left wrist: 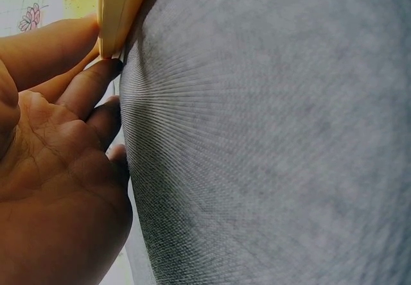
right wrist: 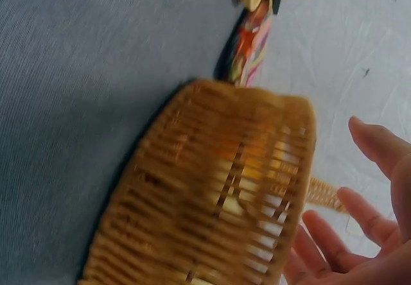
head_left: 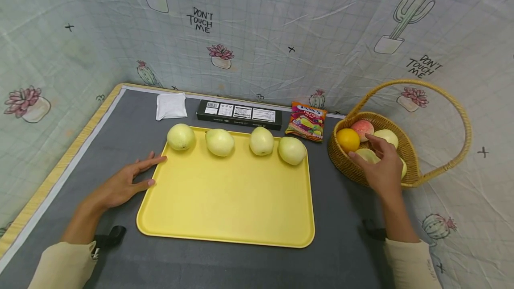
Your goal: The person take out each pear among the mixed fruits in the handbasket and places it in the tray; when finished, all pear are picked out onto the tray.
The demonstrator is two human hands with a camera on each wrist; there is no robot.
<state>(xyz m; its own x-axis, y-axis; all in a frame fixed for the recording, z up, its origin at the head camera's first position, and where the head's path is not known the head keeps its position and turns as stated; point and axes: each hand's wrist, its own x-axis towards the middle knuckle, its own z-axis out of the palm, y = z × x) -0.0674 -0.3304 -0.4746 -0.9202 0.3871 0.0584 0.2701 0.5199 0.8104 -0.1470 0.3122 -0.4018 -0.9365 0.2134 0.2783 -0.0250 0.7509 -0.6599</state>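
In the head view my left hand (head_left: 120,185) touches the left rim of the yellow tray (head_left: 229,200) with index fingertip and thumb. The left wrist view shows those fingers (left wrist: 51,51) at the tray's edge (left wrist: 115,15). My right hand (head_left: 383,168) is over the wicker basket (head_left: 345,164), thumb and fingers spread above a pale yellow fruit (head_left: 367,155). In the right wrist view these fingers (right wrist: 369,217) stand apart beside the basket's rim, holding nothing visible. An orange (head_left: 348,139), a peach (head_left: 362,129) and another pale fruit (head_left: 387,137) lie in the basket.
Several pale yellow, pear-like fruits (head_left: 220,142) line the tray's far side. Behind it lie a white packet (head_left: 171,105), a black box (head_left: 239,114) and a Fox's candy bag (head_left: 306,121). The basket's tall handle (head_left: 462,110) arches to the right.
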